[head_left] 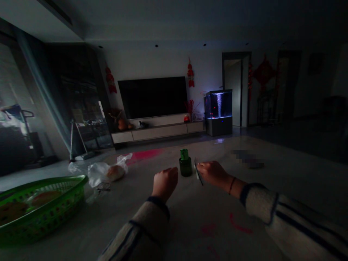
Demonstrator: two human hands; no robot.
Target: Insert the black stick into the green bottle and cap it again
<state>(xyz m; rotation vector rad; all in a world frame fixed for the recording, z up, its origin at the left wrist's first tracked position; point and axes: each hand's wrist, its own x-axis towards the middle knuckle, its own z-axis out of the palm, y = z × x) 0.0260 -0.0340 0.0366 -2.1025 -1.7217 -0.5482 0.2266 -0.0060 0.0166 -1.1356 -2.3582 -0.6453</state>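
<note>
A small dark green bottle (185, 164) with a bright green cap stands on the table between my hands. My left hand (164, 182) rests just left of it, fingers curled in, with nothing visible in them. My right hand (213, 172) is just right of the bottle and pinches a thin flat dark card-like piece (198, 171), held on edge. Both arms wear light knitted sleeves with dark stripes. The room is dim.
A green plastic basket (51, 210) with food sits at the left edge. Behind it lie a clear plastic bag with a bun (115, 172) and a key ring (103, 187). Across the room are a television (153, 97), a low cabinet and a lit aquarium (219, 105).
</note>
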